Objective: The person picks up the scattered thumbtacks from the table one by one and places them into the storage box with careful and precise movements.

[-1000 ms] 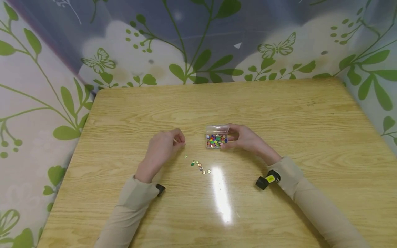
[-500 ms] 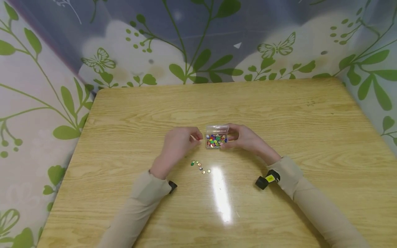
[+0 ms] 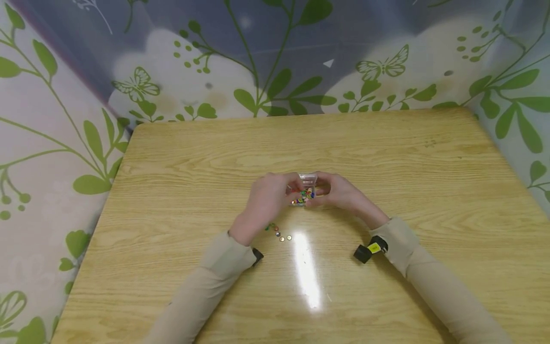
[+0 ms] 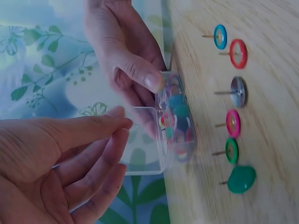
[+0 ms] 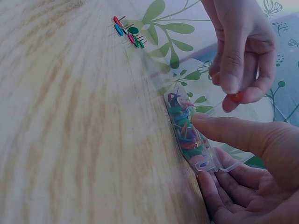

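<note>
My left hand hovers over the clear plastic box, thumb and fingertips together. In the right wrist view those fingertips pinch a small red-orange thumbtack. The box stands on the table with its hinged lid raised. Inside lie many colourful thumbtacks. My right hand grips the box at its right end, thumb at the near side and fingers behind. Part of the box is hidden behind my left hand in the head view.
Several loose thumbtacks lie point up in a line on the wooden table, among them a blue one, a silver one and a dark green one. A leaf-patterned wall covering borders the table's far side.
My left hand has moved right, from left of the box to over it, carrying the pinched thumbtack. My right hand and the box have stayed in place.
</note>
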The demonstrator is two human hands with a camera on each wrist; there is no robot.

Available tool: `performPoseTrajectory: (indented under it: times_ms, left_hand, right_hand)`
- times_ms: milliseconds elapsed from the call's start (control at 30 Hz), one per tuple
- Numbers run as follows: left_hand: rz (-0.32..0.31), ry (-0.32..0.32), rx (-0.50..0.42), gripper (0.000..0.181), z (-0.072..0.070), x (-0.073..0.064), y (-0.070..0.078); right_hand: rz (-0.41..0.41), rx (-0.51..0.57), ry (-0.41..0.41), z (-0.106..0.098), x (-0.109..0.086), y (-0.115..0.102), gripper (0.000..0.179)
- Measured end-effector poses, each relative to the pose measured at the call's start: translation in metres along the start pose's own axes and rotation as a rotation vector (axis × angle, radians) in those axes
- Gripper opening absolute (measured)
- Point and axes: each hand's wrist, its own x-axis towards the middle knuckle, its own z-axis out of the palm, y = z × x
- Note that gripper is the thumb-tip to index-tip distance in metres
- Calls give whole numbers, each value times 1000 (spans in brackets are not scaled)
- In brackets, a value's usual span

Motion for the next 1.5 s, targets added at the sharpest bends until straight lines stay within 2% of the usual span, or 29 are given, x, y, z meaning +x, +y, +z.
performPoseTrajectory:
  times_ms: [300,633,767,867,1167,1300,1500]
  left_hand:
    - [11,85,19,11,6,3,2]
    - [5,98,3,9,1,-1,-5]
    - [-17,111,-25,6,-4,-5,-10]
    - [-41,111,-12,6,-11,-9,-15]
    - [-147,-14,-3,5,-25,-30,-41]
    - [-144,-57,5,4,-27,-40,-50]
    - [-145,-130,18,11,-25,-51,-58]
  right_hand:
    - [-2,5,-9,0,0,0,64]
    - [4,15,-10,-2,0,1,65]
    - [8,21,-11,-2,-1,1,66]
    - [12,16,-11,-1,0,1,67]
    - [31,-13,0,-2,0,2,68]
    - [36,-11,1,-2,-1,1,68]
    - [43,-13,-2,-1,0,1,69]
